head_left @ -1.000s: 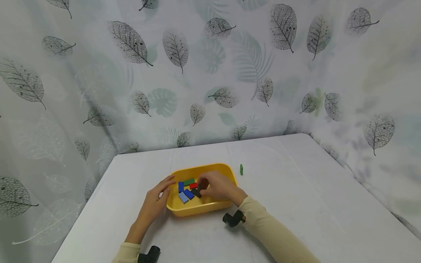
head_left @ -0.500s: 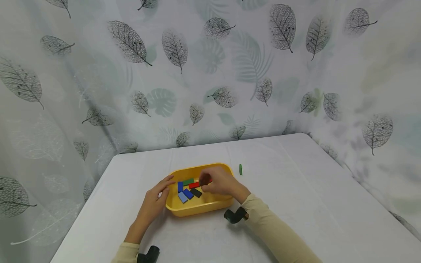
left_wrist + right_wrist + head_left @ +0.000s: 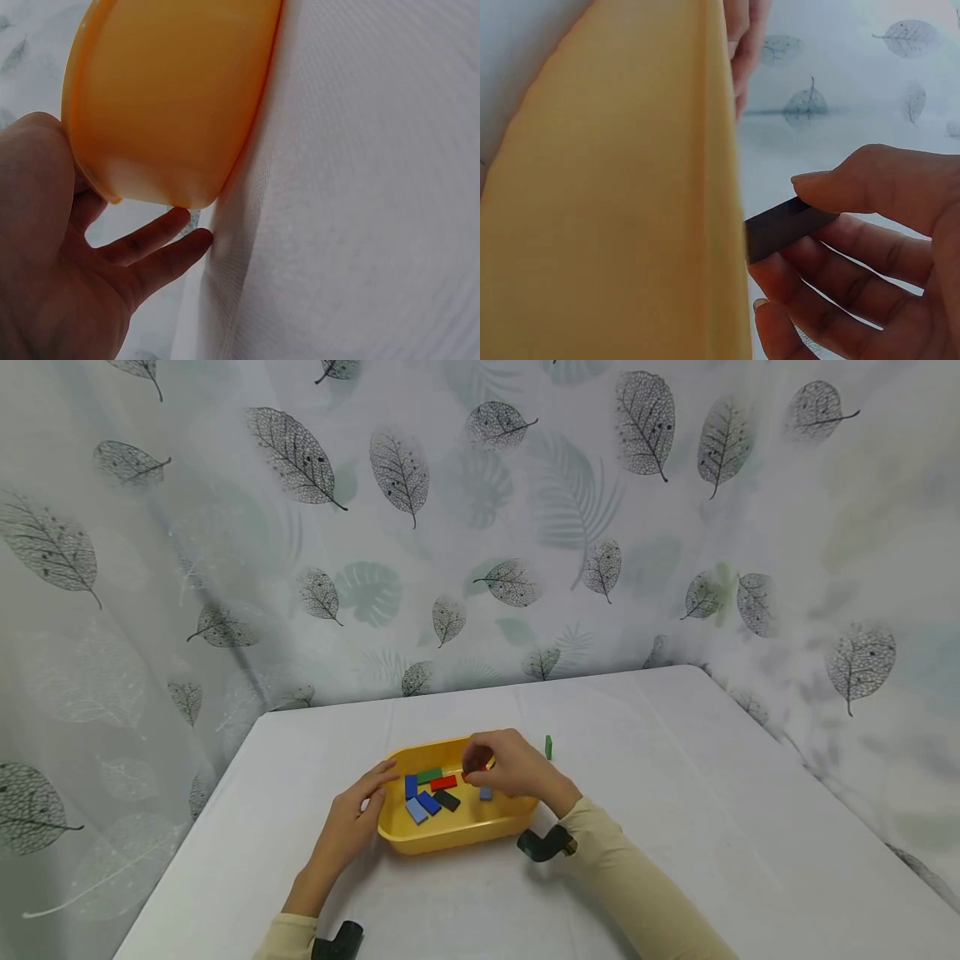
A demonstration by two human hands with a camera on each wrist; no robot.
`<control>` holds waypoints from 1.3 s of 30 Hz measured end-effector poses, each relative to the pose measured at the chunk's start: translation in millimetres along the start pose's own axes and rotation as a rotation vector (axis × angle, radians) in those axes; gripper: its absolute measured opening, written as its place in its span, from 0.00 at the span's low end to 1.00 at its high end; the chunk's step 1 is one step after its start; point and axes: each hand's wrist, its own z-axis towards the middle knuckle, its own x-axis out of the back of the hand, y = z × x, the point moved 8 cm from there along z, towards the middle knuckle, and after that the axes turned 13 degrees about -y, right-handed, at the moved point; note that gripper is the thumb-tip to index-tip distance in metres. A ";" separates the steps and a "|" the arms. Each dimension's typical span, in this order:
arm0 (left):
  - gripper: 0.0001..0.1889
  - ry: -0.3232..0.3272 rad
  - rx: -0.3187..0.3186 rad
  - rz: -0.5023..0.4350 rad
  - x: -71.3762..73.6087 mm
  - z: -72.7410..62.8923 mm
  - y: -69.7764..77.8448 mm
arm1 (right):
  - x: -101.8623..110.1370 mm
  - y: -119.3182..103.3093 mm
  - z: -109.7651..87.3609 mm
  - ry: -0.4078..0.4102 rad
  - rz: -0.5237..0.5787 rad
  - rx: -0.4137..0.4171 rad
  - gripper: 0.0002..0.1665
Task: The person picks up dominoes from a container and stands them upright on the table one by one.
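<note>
My right hand (image 3: 517,768) pinches a small black block (image 3: 784,229) between thumb and fingers, over the right half of a yellow plastic tray (image 3: 450,842). In the right wrist view the block's far end is hidden behind the tray wall. My left hand (image 3: 351,818) touches the tray's left end with fairly straight fingers; the left wrist view has two fingertips at the outer wall. Inside the tray lie a green block (image 3: 430,775), a red block (image 3: 444,782), another black block (image 3: 447,800) and several blue ones, including a light blue block (image 3: 486,793) below my right hand.
A green block (image 3: 548,747) stands on edge on the white table (image 3: 675,827), just beyond the tray's right back corner. Behind the table hangs a leaf-print curtain (image 3: 465,543). Each wrist carries a black camera mount (image 3: 543,843).
My right hand has moved right and up from the black block lying in the tray, carrying another black block. The light blue block beneath is now uncovered. My left hand stays at the tray.
</note>
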 end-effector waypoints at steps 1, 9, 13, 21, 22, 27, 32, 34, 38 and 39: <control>0.17 0.000 -0.001 0.000 -0.1 0.0 0.1 | 1.8 -0.9 -1.1 0.007 -0.002 0.004 0.09; 0.17 0.001 -0.010 -0.004 0.3 -0.6 2.0 | 14.8 -1.2 -7.3 0.046 -0.024 -0.004 0.10; 0.17 0.002 -0.014 -0.001 0.3 -0.5 2.0 | 19.2 -2.2 -9.8 0.055 -0.011 0.007 0.10; 0.17 0.000 -0.016 -0.004 -0.4 -0.7 0.6 | 27.3 -1.5 -15.4 0.058 0.009 -0.005 0.09; 0.17 0.000 -0.015 -0.005 -0.4 -0.8 0.4 | 28.5 -1.0 -16.1 0.060 0.007 -0.009 0.09; 0.17 0.001 -0.015 0.000 -0.6 -1.2 0.2 | 35.9 3.1 -19.2 0.079 0.003 0.003 0.10; 0.17 0.003 -0.016 -0.002 -0.3 -1.3 1.6 | 44.0 6.4 -23.8 0.105 0.009 -0.003 0.10; 0.17 0.002 -0.014 -0.005 -0.1 -1.5 2.1 | 46.5 8.9 -24.8 0.111 0.014 -0.018 0.09; 0.17 -0.001 -0.007 -0.005 -0.3 -1.8 2.1 | 50.1 13.4 -26.7 0.123 0.017 -0.048 0.10; 0.17 -0.002 -0.005 -0.004 -0.4 -1.9 2.0 | 51.2 14.1 -27.1 0.128 0.016 -0.051 0.10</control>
